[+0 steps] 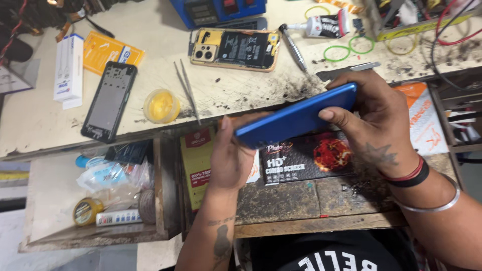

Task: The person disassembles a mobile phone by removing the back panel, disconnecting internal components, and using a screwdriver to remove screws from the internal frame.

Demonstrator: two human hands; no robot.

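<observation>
Both hands are gripping a blue phone (296, 116) edge-on above the open drawer. The left hand (231, 158) is clamping its lower left end, thumb lying along the near edge and the other fingers wrapping out of sight behind it, so whether those are spread cannot be told. The right hand (374, 120) is holding the upper right end, thumb pressing the near face and the fingers curling together over the far edge. The phone is tilting, its right end sitting higher than its left.

Just beneath the fingers a black box (306, 158) with a red picture is lying in the drawer, with a yellow-green box (197, 160) beside the left wrist. Beyond the right fingertips a metal pry tool (346, 70) is resting on the bench (35, 115), and a screwdriver (293, 47) is lying further out. An opened phone (235, 48) is sitting well beyond the left fingers, tweezers (188, 90) nearer them. A yellow tub (160, 106) and a black frame (109, 102) are lying off to the left of the left hand. A glue tube (321, 25) and green bands (349, 48) are lying past the right hand.
</observation>
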